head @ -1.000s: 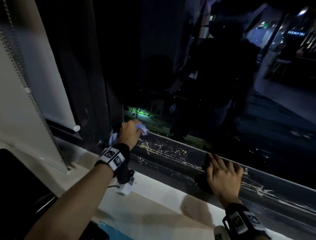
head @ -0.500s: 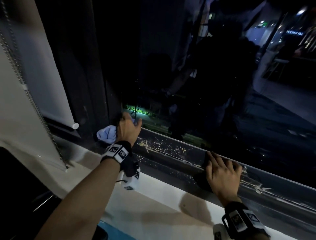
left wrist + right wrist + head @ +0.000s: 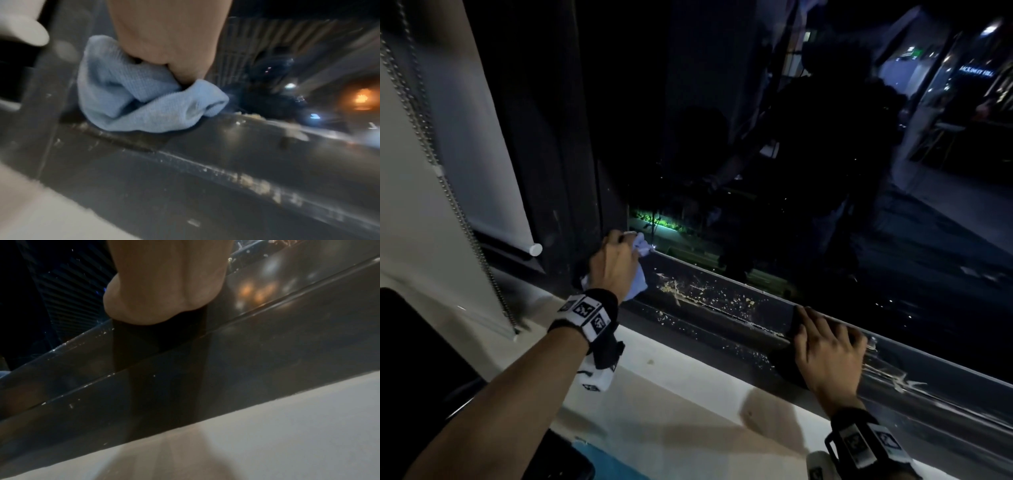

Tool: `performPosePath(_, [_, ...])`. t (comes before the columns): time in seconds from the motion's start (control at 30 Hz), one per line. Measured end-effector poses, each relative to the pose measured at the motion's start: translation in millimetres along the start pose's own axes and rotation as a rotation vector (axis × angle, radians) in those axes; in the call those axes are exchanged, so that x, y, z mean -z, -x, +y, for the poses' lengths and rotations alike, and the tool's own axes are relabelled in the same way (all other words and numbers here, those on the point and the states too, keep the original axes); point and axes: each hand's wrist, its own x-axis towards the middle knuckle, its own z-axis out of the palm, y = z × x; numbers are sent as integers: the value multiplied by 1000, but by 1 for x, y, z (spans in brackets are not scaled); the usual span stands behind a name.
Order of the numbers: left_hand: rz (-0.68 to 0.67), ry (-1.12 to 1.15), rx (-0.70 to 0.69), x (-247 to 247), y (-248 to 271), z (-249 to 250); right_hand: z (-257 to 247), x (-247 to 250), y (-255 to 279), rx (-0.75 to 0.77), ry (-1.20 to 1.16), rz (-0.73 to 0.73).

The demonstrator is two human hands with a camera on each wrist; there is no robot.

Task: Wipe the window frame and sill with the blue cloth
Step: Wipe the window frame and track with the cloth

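Left hand (image 3: 613, 265) grips the bunched cloth (image 3: 131, 104), fingers curled round it, pressed into the frame's (image 3: 722, 294) bottom-left corner, likely to start the wipe at the end. Yellowish crumbs (image 3: 688, 296) lie just right on the frame and in the track beside the sill (image 3: 688, 383); a blind chain (image 3: 448, 192) hangs left, apart. Right hand (image 3: 825, 353) lies flat, fingers extended, on the frame, probably bracing; it holds nothing and stands in the wipe's path.

Two hands (image 3: 828, 356), one blue cloth (image 3: 141, 104), one roller blind (image 3: 476, 137).
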Motion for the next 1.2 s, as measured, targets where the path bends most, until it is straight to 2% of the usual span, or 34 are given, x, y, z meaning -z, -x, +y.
performPosePath(0.07, [28,14,72,-2,-4,12,1,-1,1,0,-2,13])
performPosePath(0.13, [51,131,166,-7,-4,31,0,-2,0,-5,-5,35])
performPosePath(0.2, [83,264,203,-12,-3,45,-1,-2,0,-7,0,43])
performPosePath(0.23, [87,313,193,-13,-1,48,0,-2,0,-5,2,40])
performPosePath(0.3, [44,408,86,-12,6,47,1,-2,1,-3,1,32])
performPosePath(0.4, [-158,515,-124,0,14,30,1,-2,1,-4,-3,46])
performPosePath(0.43, [-180,508,-161,3,12,21,0,-2,1,-5,-4,53])
performPosePath(0.5, [-79,396,-217,2,2,3,1,-3,0,3,-6,57])
performPosePath(0.53, [-42,327,-228,-2,-3,-4,1,-4,1,9,-1,55])
performPosePath(0.6, [-68,261,-202,-14,-3,-9,2,-6,1,14,12,57])
performPosePath(0.73, [-5,333,-160,-25,12,7,2,-7,1,6,17,79])
performPosePath(0.8, [-23,415,-168,-25,22,18,1,-7,1,5,17,81])
performPosePath(0.87, [-126,518,-229,-25,34,30,1,-6,1,4,16,79])
performPosePath(0.97, [-350,630,-331,-9,41,32,1,-5,1,7,11,74])
performPosePath(1.0, [-381,651,-335,-2,37,29,2,-5,1,6,15,67])
performPosePath(1.07, [-294,623,-288,5,22,19,1,-5,1,5,18,50])
performPosePath(1.13, [-174,479,-284,-1,8,14,1,-4,0,2,19,44])
performPosePath(1.2, [-176,378,-275,-15,7,16,1,-3,0,1,17,45])
